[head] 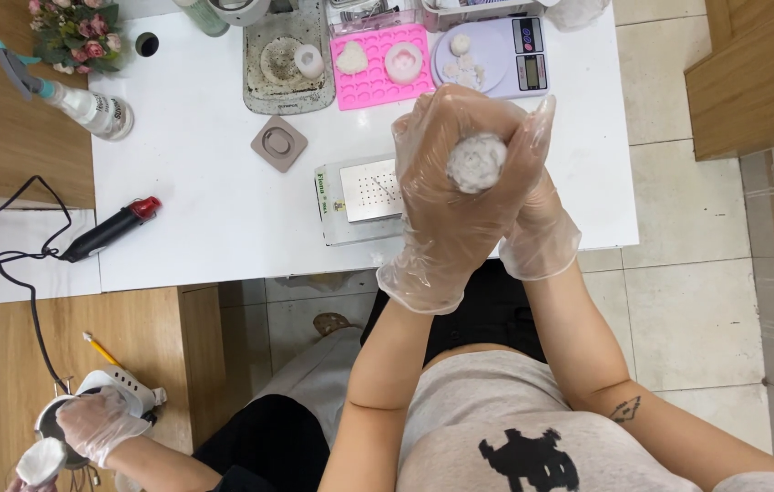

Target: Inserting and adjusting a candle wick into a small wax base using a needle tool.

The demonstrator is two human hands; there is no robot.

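A pale, lumpy white ball (476,162) sits just right of the frame's centre, held above the front edge of the white table (205,182). The left hand (446,196), in a loose clear plastic glove, wraps its fingers tightly around the ball from the left. The right hand (533,196), gloved the same way, presses in from the right, its fingers closed against the ball and the other hand.

Just left of the hands, a small clear box with a dotted white lid (358,193) lies on the table. Higher up, a pink silicone mould (376,68) sits beside a lilac kitchen scale (505,55). A black and red heat tool (113,228) lies at the table's left edge. In the lower left corner, another person's gloved hand (95,421) holds a white piece.
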